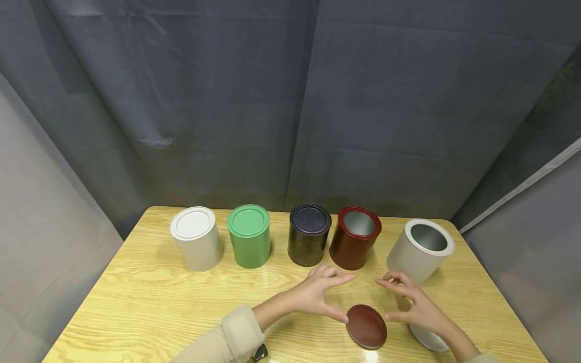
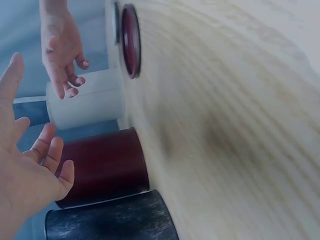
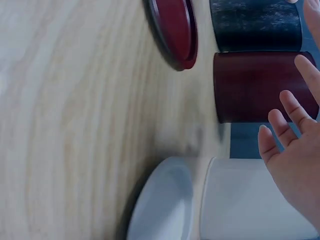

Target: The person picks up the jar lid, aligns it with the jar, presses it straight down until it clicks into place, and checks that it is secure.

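Both hands hover above the table with nothing in them. In the head view my left hand [image 1: 320, 294] spreads thumb and fingers apart, in front of the black can [image 1: 307, 242] and the dark red can [image 1: 349, 247]. Facing it, my right hand [image 1: 415, 302] has its thumb and fingers parted too, in front of the uncovered white can [image 1: 410, 257]. Between and below the hands, a dark red lid [image 1: 366, 326] lies flat on the table. A white lid [image 1: 428, 339] lies partly hidden under the right forearm. The red can stands without its lid, its grey inside showing.
A lidded white can [image 1: 198, 244] and a lidded green can [image 1: 250, 242] stand at the back left of the wooden table [image 1: 150, 312]. Grey curtains [image 1: 218, 101] enclose the back and sides. A small black object [image 1: 259, 353] shows beside the left sleeve.
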A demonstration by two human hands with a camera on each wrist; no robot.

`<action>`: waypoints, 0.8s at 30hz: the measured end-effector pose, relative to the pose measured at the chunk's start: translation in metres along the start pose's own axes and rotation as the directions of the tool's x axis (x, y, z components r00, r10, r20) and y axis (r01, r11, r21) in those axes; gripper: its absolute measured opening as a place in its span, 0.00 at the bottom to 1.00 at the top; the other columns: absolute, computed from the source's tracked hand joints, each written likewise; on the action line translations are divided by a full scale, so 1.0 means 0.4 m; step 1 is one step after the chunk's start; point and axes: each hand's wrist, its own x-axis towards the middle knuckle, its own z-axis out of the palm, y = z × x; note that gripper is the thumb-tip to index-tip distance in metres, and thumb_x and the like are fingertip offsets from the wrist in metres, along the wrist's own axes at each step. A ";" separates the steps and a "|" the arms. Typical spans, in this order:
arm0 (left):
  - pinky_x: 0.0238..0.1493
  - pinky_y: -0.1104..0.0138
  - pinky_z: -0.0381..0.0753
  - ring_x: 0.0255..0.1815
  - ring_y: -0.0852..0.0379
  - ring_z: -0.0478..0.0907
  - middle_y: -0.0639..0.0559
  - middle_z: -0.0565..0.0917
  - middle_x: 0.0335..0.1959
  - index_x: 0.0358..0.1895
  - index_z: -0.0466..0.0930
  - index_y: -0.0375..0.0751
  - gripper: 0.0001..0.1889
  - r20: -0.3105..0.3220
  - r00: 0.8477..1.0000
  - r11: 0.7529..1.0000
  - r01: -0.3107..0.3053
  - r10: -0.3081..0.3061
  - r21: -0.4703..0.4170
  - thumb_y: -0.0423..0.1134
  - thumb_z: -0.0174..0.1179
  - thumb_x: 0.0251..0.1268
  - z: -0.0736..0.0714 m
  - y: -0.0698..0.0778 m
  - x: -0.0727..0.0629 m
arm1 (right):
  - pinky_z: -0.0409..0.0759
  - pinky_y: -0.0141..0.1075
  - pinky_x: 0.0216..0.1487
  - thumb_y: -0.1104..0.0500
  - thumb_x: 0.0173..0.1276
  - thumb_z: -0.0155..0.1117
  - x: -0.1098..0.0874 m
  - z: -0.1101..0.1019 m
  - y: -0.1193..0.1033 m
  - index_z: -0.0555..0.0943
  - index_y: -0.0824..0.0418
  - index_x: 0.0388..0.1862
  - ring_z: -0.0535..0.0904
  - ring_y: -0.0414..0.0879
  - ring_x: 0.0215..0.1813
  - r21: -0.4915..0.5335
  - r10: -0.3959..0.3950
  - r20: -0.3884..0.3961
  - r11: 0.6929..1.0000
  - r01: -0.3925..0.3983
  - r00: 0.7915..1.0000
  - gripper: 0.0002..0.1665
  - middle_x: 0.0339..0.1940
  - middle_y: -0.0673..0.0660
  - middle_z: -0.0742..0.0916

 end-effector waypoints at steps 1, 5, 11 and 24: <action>0.51 0.68 0.58 0.53 0.64 0.60 0.58 0.68 0.53 0.69 0.59 0.51 0.45 0.011 1.000 1.000 0.004 -0.004 0.003 0.57 0.68 0.44 0.005 -0.001 0.000 | 0.64 0.29 0.44 0.63 0.35 0.78 -0.004 0.004 0.004 0.74 0.63 0.57 0.63 0.41 0.52 -0.010 -0.004 -0.002 1.000 0.004 1.000 0.44 0.50 0.55 0.72; 0.50 0.70 0.58 0.51 0.65 0.60 0.58 0.68 0.53 0.69 0.57 0.53 0.45 0.053 0.998 1.000 0.017 -0.018 0.023 0.58 0.66 0.46 0.018 -0.003 0.000 | 0.63 0.29 0.46 0.60 0.34 0.79 -0.018 0.015 0.014 0.75 0.62 0.57 0.63 0.44 0.52 -0.034 -0.007 0.006 0.999 0.007 1.000 0.45 0.49 0.55 0.72; 0.46 0.73 0.57 0.49 0.65 0.60 0.58 0.67 0.51 0.70 0.55 0.54 0.46 0.120 0.992 0.999 0.043 -0.046 0.028 0.59 0.66 0.45 0.040 -0.010 0.007 | 0.65 0.38 0.44 0.55 0.38 0.78 -0.037 0.026 0.010 0.75 0.58 0.58 0.61 0.45 0.52 -0.073 0.080 0.069 0.995 -0.074 0.994 0.43 0.51 0.54 0.71; 0.40 0.73 0.57 0.49 0.66 0.59 0.59 0.66 0.52 0.70 0.53 0.55 0.48 0.214 0.972 0.994 0.104 -0.099 -0.014 0.60 0.66 0.44 0.095 -0.042 0.012 | 0.65 0.52 0.41 0.46 0.37 0.77 -0.063 0.052 0.007 0.74 0.56 0.59 0.59 0.51 0.51 -0.082 0.216 0.154 0.975 -0.206 0.964 0.46 0.53 0.60 0.72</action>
